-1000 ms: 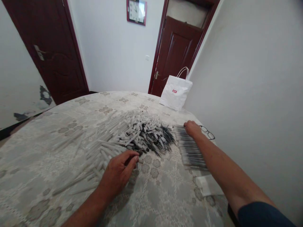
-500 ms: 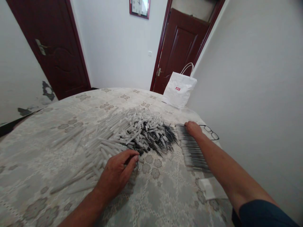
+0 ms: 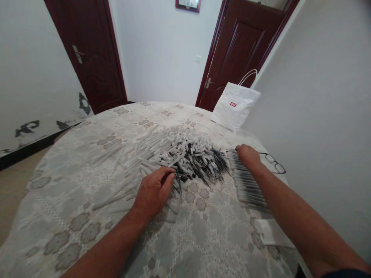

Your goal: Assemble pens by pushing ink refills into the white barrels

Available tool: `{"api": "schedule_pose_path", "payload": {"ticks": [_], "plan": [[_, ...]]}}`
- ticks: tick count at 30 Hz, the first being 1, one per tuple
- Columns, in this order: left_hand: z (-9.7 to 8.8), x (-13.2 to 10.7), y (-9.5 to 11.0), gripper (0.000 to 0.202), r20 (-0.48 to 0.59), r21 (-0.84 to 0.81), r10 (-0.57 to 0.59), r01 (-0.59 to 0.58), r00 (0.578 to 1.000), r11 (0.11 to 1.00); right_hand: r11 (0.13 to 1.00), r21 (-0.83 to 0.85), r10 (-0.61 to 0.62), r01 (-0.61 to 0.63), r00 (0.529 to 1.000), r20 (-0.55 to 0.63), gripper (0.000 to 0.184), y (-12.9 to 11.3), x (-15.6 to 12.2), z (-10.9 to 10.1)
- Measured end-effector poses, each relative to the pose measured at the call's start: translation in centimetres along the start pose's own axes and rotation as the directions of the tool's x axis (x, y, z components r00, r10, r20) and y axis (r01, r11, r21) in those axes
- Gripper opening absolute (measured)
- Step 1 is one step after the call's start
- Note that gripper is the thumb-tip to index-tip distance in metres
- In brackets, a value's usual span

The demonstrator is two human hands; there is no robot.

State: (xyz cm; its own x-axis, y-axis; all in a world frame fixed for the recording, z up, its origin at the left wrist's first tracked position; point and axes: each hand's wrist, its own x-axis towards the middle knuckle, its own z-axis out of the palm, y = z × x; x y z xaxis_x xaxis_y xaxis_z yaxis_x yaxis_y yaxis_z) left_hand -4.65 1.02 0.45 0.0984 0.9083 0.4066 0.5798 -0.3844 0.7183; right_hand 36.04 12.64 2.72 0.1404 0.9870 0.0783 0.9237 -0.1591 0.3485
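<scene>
A loose pile of pen parts (image 3: pixel 185 154) covers the middle of the table, with pale clear barrels to the left, white caps and dark thin refills to the right. My left hand (image 3: pixel 155 189) is at the pile's near edge, thumb and fingers pinched together; what they hold, if anything, is hidden. A dark thin piece shows just beside the fingertips. At the right, a neat row of dark-cored clear pens (image 3: pixel 249 187) lies side by side. My right hand (image 3: pixel 248 156) is closed at the far end of that row, its fingertips on or over the last pens, their grip hidden.
Eyeglasses (image 3: pixel 274 163) lie right of the right hand. A white flat packet (image 3: pixel 272 232) lies near the row, partly under the right forearm. A white paper bag (image 3: pixel 236 106) stands at the back right by the wall. A patterned cloth (image 3: pixel 211 235) covers the table.
The view has shifted, so everything sits further right. My left hand has moved slightly closer in to the pile, still pinched. My right hand stays at the row's far end.
</scene>
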Motion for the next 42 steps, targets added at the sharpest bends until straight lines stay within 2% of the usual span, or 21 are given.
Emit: {"api": "schedule_pose_path", "payload": {"ticks": [4,8,12,16,23,29,35,42], "plan": [[0.2,0.0,-0.1,0.022,-0.018,0.006,0.039,-0.039,0.999,0.999,0.987,0.056,-0.147,0.147,0.989,-0.011,0.032,-3.5,-3.2,-2.7],[0.3,0.0,-0.2,0.021,-0.007,0.021,0.072,-0.071,0.997,0.997,0.927,0.179,-0.336,0.331,0.942,0.0,0.025,-7.7,-7.5,-5.7],[0.1,0.2,-0.2,0.021,-0.02,0.049,0.09,-0.089,0.996,0.995,0.908,0.236,-0.356,0.346,0.935,-0.001,0.021,-10.6,-10.9,-7.3],[-0.1,0.3,-0.4,0.02,-0.026,0.05,0.073,-0.071,0.997,0.996,0.919,0.273,-0.292,0.285,0.956,-0.015,0.021,-12.2,-12.4,-6.6],[0.4,0.4,-1.2,0.021,-0.005,0.085,0.111,-0.111,0.994,0.99,0.901,0.38,-0.177,0.208,0.977,-0.118,0.025,-14.1,-12.3,-3.6],[0.3,0.4,-1.1,0.021,0.008,0.079,0.106,-0.106,0.994,0.991,0.858,0.46,-0.204,0.229,0.973,-0.104,0.022,-14.1,-12.3,-3.0],[0.3,0.3,-0.9,0.021,0.014,0.086,0.087,-0.088,0.996,0.992,0.841,0.466,-0.244,0.275,0.961,-0.128,0.019,-13.8,-12.8,-2.7],[-0.7,0.6,-0.8,0.023,-0.046,0.079,-0.004,0.008,0.999,0.997,0.827,0.496,-0.214,0.264,0.964,-0.156,0.018,-13.7,-12.9,-2.7]]}}
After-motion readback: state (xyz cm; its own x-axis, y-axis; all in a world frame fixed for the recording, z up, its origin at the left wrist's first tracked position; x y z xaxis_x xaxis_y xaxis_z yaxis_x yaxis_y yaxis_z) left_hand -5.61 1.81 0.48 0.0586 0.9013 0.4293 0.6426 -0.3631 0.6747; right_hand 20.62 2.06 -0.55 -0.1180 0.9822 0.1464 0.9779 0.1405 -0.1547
